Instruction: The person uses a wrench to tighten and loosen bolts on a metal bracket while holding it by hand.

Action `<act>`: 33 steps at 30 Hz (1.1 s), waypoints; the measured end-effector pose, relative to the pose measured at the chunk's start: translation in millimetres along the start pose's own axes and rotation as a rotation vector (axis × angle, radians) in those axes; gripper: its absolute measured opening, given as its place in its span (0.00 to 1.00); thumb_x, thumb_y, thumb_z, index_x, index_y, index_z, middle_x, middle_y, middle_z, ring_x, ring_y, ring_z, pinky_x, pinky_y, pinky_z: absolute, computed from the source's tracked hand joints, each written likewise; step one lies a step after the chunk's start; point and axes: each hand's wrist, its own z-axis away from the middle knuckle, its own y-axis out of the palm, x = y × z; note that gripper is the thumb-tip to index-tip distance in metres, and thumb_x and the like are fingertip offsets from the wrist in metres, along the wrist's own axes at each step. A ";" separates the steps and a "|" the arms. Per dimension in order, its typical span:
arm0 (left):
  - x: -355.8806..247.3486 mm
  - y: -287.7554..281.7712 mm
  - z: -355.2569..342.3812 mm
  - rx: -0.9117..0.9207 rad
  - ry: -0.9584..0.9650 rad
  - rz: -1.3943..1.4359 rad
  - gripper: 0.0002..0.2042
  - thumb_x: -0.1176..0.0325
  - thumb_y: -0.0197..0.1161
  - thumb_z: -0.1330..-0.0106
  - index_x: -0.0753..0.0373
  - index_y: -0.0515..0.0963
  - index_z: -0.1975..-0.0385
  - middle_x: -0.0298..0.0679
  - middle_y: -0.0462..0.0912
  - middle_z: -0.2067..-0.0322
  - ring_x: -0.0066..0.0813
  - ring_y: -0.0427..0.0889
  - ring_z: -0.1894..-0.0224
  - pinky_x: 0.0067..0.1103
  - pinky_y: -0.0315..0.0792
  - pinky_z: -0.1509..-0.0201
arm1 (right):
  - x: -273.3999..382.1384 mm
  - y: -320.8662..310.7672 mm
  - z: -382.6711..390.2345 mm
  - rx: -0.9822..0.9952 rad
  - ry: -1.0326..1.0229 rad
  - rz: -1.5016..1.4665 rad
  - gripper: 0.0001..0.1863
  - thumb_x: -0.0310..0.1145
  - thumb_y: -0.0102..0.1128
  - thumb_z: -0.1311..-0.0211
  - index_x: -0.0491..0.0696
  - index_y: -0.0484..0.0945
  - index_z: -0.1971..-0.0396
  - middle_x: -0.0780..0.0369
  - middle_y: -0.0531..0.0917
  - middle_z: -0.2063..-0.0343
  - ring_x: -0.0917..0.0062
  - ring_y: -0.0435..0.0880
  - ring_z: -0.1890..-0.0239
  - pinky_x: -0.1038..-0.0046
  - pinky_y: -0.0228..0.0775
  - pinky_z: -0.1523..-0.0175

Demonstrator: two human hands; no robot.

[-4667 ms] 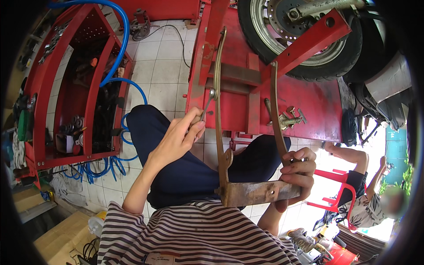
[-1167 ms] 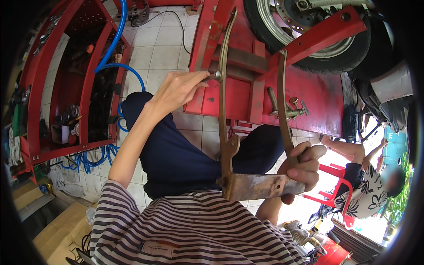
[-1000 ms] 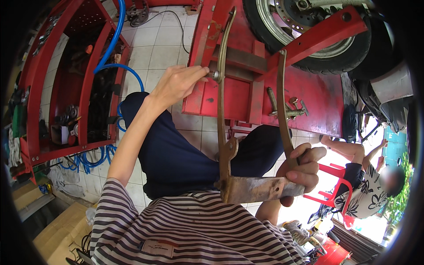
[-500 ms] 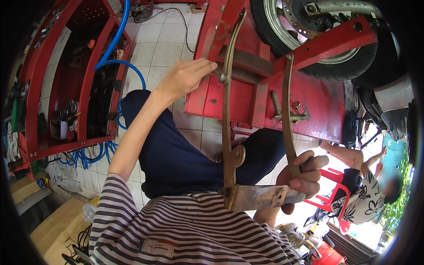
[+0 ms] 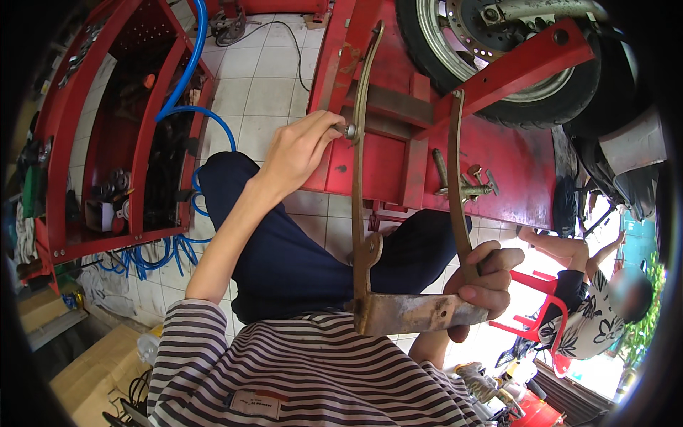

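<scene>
A U-shaped metal bracket (image 5: 388,314) with two long, slightly curved arms reaches away from me toward the red stand. My right hand (image 5: 491,281) is closed around its near right corner, fingers over the arm and the cross plate. At the bracket's left arm, my left hand (image 5: 295,153) pinches a small bolt (image 5: 348,131) between thumb and fingertips. The bolt's round silver end rests against the side of that arm; whether it sits in a hole cannot be seen. The far tip of the right arm appears beside the red bar (image 5: 516,71).
A motorcycle wheel (image 5: 427,67) stands on the red platform (image 5: 512,171), with loose metal fittings (image 5: 467,188) lying nearby. On the left are a red tool rack (image 5: 64,149) and a blue hose (image 5: 188,64). A person (image 5: 587,313) sits on a red chair (image 5: 551,309) at the right.
The bracket and both hands have shifted slightly left in view. My left hand still pinches the bolt at the left arm, and my right hand keeps its grip.
</scene>
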 end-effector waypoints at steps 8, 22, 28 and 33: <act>-42.3 -1.8 35.2 0.158 -0.454 0.299 0.12 0.64 0.49 0.24 0.67 0.72 0.65 0.42 0.76 0.86 0.32 0.77 0.85 0.26 0.68 0.77 | 2.2 9.5 1.6 -0.100 0.011 0.024 0.35 0.73 0.63 0.57 0.51 0.81 0.72 0.71 0.67 0.81 0.74 0.59 0.66 0.73 0.61 0.67; -99.3 -50.3 43.2 0.229 -0.565 0.789 0.09 0.67 0.36 0.20 0.62 0.60 0.48 0.47 0.82 0.73 0.24 0.77 0.82 0.19 0.70 0.72 | 1.3 5.7 -0.1 -0.050 -0.004 0.068 0.36 0.72 0.60 0.54 0.47 0.79 0.71 0.68 0.69 0.82 0.72 0.62 0.67 0.72 0.62 0.69; -94.1 -64.6 47.0 0.356 -0.276 0.713 0.13 0.78 0.47 0.27 0.66 0.65 0.45 0.45 0.82 0.62 0.25 0.79 0.69 0.22 0.75 0.59 | 0.5 4.3 0.4 -0.031 -0.018 0.113 0.38 0.75 0.58 0.53 0.48 0.78 0.72 0.69 0.68 0.82 0.72 0.61 0.67 0.73 0.63 0.70; -95.2 -74.5 27.5 0.426 -0.152 0.410 0.21 0.85 0.56 0.38 0.66 0.68 0.44 0.44 0.83 0.63 0.30 0.85 0.65 0.25 0.78 0.56 | 0.8 0.0 -1.8 -0.035 -0.009 0.072 0.37 0.74 0.60 0.55 0.48 0.80 0.73 0.69 0.68 0.82 0.73 0.61 0.67 0.74 0.63 0.70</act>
